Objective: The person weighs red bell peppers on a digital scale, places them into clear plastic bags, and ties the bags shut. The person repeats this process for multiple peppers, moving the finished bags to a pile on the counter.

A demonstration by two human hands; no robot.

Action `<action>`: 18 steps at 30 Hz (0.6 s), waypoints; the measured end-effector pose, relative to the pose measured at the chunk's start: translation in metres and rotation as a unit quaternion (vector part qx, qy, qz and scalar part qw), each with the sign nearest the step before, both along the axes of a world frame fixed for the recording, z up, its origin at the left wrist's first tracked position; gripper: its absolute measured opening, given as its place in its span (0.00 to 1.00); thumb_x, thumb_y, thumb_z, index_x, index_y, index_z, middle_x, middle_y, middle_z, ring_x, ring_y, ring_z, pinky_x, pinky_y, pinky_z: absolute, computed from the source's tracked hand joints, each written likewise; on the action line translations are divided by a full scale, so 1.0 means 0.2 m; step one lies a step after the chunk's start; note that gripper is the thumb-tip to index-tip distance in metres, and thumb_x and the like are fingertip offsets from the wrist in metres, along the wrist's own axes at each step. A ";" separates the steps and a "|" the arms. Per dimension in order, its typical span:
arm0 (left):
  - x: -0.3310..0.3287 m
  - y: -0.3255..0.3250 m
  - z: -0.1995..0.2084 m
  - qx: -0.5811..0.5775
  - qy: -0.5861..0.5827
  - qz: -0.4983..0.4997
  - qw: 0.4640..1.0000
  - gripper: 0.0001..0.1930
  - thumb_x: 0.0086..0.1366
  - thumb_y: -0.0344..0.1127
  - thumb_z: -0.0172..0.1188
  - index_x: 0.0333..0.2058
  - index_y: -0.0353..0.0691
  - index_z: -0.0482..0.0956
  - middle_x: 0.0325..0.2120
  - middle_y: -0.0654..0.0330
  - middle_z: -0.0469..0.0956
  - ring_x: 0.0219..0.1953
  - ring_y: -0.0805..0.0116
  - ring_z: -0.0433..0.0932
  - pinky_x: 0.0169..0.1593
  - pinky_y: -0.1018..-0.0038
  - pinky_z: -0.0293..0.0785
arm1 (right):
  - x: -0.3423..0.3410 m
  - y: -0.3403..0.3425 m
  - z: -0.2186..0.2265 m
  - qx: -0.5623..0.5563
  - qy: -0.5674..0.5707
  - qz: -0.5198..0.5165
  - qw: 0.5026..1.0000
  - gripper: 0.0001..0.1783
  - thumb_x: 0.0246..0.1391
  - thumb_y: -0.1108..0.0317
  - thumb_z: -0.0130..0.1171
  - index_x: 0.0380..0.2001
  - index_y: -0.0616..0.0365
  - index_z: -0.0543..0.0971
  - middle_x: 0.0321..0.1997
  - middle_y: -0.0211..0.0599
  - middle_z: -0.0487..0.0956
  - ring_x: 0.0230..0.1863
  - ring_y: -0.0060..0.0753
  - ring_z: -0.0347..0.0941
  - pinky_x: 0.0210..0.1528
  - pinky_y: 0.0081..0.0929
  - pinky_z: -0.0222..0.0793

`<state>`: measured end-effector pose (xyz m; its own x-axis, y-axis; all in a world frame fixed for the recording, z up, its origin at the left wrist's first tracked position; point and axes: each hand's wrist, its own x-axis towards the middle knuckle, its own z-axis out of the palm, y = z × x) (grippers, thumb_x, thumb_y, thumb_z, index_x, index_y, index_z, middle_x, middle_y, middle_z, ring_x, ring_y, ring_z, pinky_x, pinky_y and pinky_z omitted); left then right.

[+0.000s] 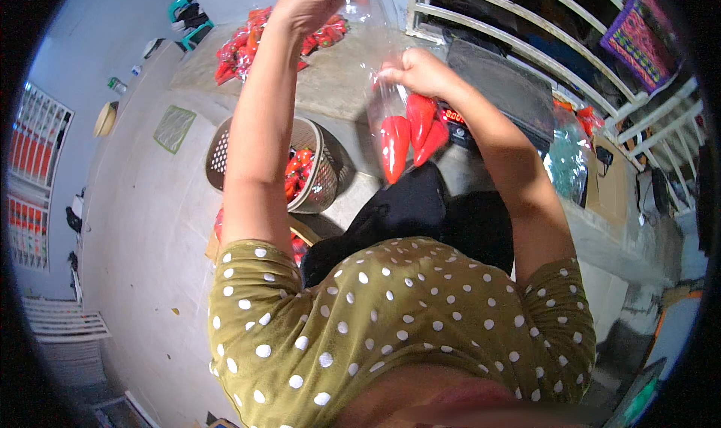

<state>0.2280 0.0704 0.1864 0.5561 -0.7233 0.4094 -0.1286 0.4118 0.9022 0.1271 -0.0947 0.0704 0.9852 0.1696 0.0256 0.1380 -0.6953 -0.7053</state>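
Observation:
A clear plastic bag (376, 90) hangs in front of me with several large red peppers (396, 146) at its bottom, tips pointing down. My right hand (420, 73) is closed round the bag's neck just above the peppers. Farther up, my left hand (312, 6) grips the bag's loose upper end; its fingertips are partly cut off by the top of the picture. Below the bag lies black cloth (409, 206) over my lap. Just beyond my right wrist, a small display (454, 116) glows red beside a dark flat-topped scale (502, 79).
On the raised ledge (330, 90), a heap of red peppers (239, 52) lies partly behind my left arm. A beige perforated basket (324, 182) holding more peppers stands to the left. White railings (518, 11) line the right, near clear plastic bags (567, 158) and cardboard (604, 180).

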 end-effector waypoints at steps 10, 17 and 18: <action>-0.64 0.01 -0.74 0.039 0.259 -0.372 0.891 0.38 0.49 0.34 0.62 0.56 0.38 0.52 0.46 0.55 0.67 0.46 0.65 0.70 0.43 0.68 0.73 | -0.42 0.02 0.11 0.328 -0.127 -0.165 0.922 0.14 0.51 0.56 0.53 0.28 0.56 0.74 0.20 0.21 0.68 0.15 0.10 0.56 0.16 0.12 0.52; -0.68 -0.01 -0.75 0.046 0.162 -0.208 0.964 0.27 0.52 0.37 0.60 0.48 0.38 0.60 0.33 0.61 0.70 0.27 0.75 0.73 0.17 0.83 0.69 | -0.49 -0.01 0.14 0.471 -0.140 -0.223 0.842 0.17 0.49 0.51 0.55 0.23 0.53 0.71 0.13 0.17 0.60 0.13 0.11 0.51 0.14 0.14 0.48; -0.69 0.01 -0.69 0.076 0.159 -0.209 0.962 0.23 0.53 0.42 0.59 0.44 0.39 0.62 0.28 0.62 0.71 0.19 0.77 0.71 0.13 0.84 0.65 | -0.48 -0.02 0.12 0.500 -0.117 -0.230 0.826 0.17 0.49 0.50 0.54 0.23 0.53 0.70 0.12 0.17 0.58 0.12 0.13 0.50 0.14 0.14 0.48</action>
